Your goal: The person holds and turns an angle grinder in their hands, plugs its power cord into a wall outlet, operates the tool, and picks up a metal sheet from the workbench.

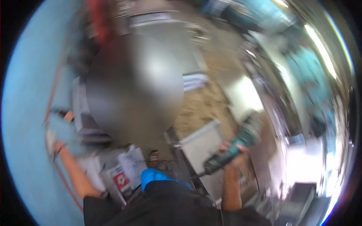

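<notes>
Holding tool [246,137] in right hand [232,159], closed around it, with left hand [55,145] by wall [23,113] (too blurred to tell grip). Probably a tool-handling step, calling next for steady support.

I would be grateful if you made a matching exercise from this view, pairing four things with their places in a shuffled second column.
Things
1. long green-and-black power tool
2. person's bare left hand
3. red square label with white emblem
4. dark cloth garment

Places
A. at the broad light blue wall
B. along the picture's bottom edge
C. in the person's right hand
D. beside the white marked sheet

Pairs: 1-C; 2-A; 3-D; 4-B
</notes>
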`<action>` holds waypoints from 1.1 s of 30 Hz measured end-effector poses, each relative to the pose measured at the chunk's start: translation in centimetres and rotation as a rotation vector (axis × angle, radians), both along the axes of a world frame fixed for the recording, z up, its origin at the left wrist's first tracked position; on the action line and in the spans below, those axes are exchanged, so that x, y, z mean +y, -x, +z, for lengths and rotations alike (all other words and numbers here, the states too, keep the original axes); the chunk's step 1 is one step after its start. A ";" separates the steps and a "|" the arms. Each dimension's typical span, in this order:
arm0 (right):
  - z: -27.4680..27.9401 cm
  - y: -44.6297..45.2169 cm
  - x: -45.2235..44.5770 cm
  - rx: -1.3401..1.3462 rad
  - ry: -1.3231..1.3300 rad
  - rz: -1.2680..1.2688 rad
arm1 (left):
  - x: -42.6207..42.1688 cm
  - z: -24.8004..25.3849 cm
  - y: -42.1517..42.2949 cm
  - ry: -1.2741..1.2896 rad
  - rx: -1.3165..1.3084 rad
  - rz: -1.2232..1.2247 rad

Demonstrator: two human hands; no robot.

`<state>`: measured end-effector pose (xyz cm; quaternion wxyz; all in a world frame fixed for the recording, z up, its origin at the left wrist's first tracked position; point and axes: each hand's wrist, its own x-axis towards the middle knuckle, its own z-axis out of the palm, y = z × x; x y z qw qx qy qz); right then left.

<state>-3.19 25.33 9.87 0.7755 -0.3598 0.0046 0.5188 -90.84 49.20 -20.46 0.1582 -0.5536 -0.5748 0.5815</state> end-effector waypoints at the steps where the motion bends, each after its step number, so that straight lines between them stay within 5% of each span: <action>1: -0.2 0.2 0.4 -0.244 -0.025 0.035 | 1.3 1.5 1.0 0.126 0.099 -0.118; 7: 0.4 1.2 -0.6 -0.146 -0.137 0.075 | -0.4 4.8 2.5 0.382 0.068 -0.082; 12: 0.4 0.2 -1.3 -0.140 -0.217 0.074 | 0.2 3.9 1.7 1.812 1.620 -0.884; 13: 0.5 0.1 -1.4 -0.145 -0.244 0.079 | -0.1 4.0 1.2 1.910 1.781 -0.942; 22: 0.9 -0.1 -1.8 -0.144 -0.296 0.062 | -2.8 8.7 -5.4 1.482 2.195 -0.905; 28: 0.9 -0.3 -2.2 -0.146 -0.314 0.056 | -0.8 6.4 -0.9 1.717 1.988 -1.328; 33: 1.2 -0.3 -2.3 -0.131 -0.332 0.048 | -1.1 7.1 -1.7 1.831 2.002 -1.319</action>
